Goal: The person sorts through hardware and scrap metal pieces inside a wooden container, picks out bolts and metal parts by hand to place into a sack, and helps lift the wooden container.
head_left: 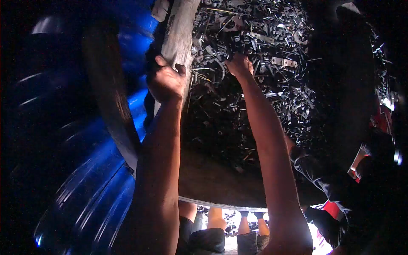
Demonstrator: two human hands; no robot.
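Observation:
My left hand is at the weathered wooden beam along the left side of a heap of small metal parts. Its thumb and a finger stand apart, and I see nothing held between them. Over the heap, my right hand is closed, its fingertips pointing away from me among dark pieces. What it grips is too dark to make out. Near it lie a pale flat metal plate with holes and several thin wires and rods.
Blue sheeting hangs at the left, with a curved dark wooden piece in front of it. The board's near edge runs below the heap. Legs of people show beneath it. A person's dark sleeve is at the right.

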